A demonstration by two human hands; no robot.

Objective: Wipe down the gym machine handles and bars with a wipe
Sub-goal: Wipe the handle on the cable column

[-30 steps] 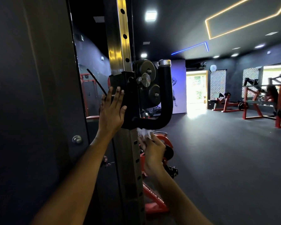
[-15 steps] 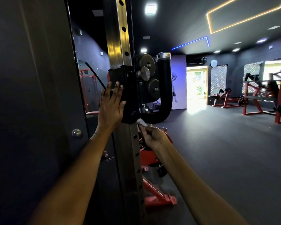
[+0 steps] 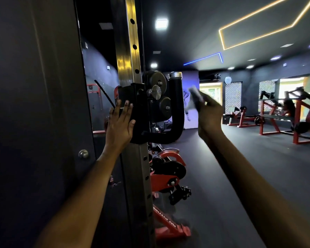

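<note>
Head cam, left hand [image 3: 119,125] flat on carriage [image 3: 132,97], right hand [image 3: 207,113] pinching blurred pale wipe [image 3: 194,100] beside black handle [image 3: 177,111].

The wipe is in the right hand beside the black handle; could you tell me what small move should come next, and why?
Probably bring the right hand leftward to press the wipe onto the black handle's upright: it hangs just clear of it, while the left hand lies flat against the carriage.

Red weight benches [image 3: 283,115] stand beyond a lit doorway [image 3: 211,90].
</note>
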